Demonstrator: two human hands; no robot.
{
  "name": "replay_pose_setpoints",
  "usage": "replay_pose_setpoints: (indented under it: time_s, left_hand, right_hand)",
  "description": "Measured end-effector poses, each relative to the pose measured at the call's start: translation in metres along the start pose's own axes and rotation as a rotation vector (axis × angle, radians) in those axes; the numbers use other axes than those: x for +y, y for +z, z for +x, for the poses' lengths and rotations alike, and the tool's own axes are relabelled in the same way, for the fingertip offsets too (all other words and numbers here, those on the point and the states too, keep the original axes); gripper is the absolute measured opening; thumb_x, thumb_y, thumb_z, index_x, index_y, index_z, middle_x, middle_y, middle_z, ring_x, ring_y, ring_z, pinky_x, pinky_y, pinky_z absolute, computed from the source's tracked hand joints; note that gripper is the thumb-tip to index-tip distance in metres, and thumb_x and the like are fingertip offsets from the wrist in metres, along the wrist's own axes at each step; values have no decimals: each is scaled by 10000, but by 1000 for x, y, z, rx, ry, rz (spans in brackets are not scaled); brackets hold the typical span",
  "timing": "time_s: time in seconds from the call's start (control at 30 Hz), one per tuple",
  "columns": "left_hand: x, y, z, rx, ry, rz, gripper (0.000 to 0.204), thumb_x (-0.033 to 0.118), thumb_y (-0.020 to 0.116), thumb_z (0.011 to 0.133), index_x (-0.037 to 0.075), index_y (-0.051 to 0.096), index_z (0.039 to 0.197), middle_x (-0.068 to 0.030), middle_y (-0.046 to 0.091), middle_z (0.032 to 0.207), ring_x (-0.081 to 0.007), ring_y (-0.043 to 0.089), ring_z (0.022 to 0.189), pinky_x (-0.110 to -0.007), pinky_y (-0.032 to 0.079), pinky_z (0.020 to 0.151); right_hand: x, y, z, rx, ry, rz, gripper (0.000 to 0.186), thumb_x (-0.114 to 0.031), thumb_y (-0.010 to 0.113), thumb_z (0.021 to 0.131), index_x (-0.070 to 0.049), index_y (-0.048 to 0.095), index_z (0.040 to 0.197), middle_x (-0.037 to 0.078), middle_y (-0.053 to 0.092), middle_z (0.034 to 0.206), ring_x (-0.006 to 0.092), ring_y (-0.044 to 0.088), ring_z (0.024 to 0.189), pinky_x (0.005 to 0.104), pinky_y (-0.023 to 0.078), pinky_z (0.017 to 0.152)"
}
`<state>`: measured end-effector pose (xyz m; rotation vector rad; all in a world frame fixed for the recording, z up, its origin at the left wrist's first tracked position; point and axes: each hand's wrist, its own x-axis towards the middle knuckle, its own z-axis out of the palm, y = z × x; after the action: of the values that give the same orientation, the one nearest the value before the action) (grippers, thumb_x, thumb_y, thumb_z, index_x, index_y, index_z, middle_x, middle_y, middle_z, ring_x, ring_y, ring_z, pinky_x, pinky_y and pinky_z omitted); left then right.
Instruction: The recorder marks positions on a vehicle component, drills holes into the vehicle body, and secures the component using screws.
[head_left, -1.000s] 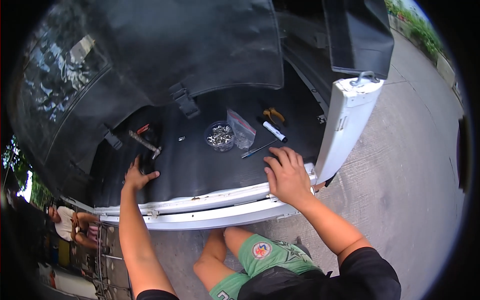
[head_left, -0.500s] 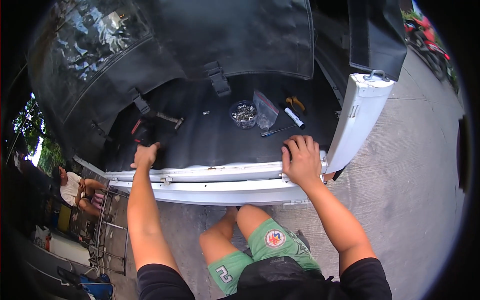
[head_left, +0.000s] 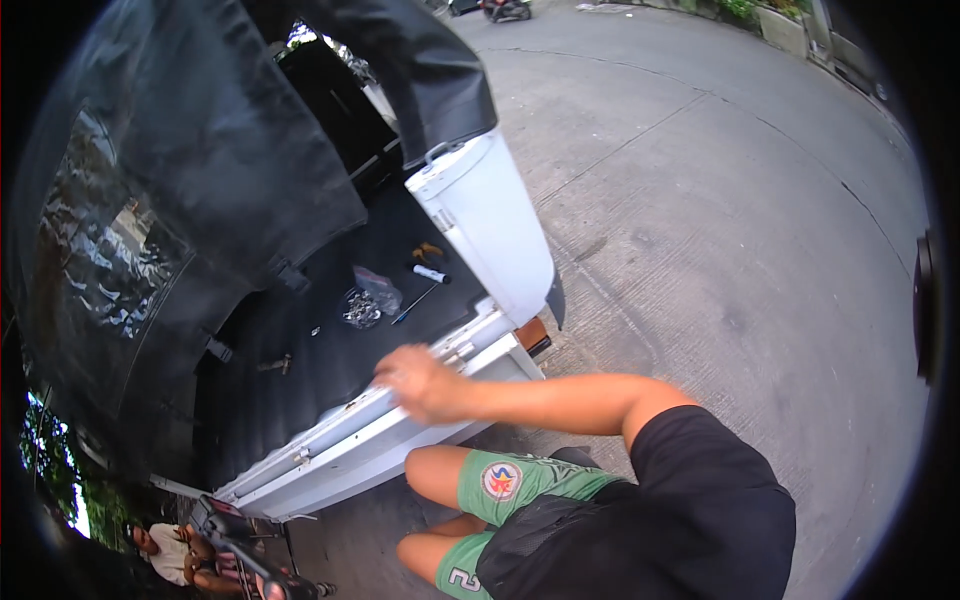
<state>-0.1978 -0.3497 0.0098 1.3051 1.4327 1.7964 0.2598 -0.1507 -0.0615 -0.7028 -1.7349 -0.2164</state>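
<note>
My right hand [head_left: 420, 383], smeared by motion, is over the white tailgate [head_left: 290, 495]. My left hand [head_left: 274, 586], partly hidden at the bottom left, grips a black-and-red power tool [head_left: 222, 522] outside the bed. On the black bed mat [head_left: 250, 420] lie a hammer [head_left: 280, 363], a small metal piece [head_left: 315, 331], a clear tub of silver fittings [head_left: 361, 308], a plastic bag [head_left: 380, 290], yellow-handled pliers [head_left: 425, 251], a white marker [head_left: 430, 273] and a thin screwdriver [head_left: 420, 303].
A black canopy [head_left: 230, 120] with a clear window hangs over the bed beside a white corner post [head_left: 485, 225]. A seated person [head_left: 170, 555] is at the lower left. A motorbike [head_left: 505, 10] is on the concrete road [head_left: 720, 220] beyond.
The view has swung right. My left hand has lifted the power tool off the mat and down to the lower left. My right hand has moved leftward along the tailgate.
</note>
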Motion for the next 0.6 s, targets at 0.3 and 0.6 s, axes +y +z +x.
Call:
replay_pose_setpoints:
  time_s: [0.3,0.6]
  left_hand:
    - [80,72,-108,-440,328,463,939,194,767,799,37,316,1609,-146,465,1474,-308,462,1360,-460,372,1150]
    - [163,147,-166,-890,394,1011,853,218,848,710,18,439,1432,-224,536,1324,-378,519,1262,-483,413,1097]
  right_hand:
    - [-210,42,70,228,-716,117,470,-240,680,817,-18,609,1225,192,639,1320,340,563,1336,594,335,1170]
    - [-202,-50,-8,-360,-399,-47,193,-207,647,834,-62,599,952,60,683,641,261,709,634,375,475,888]
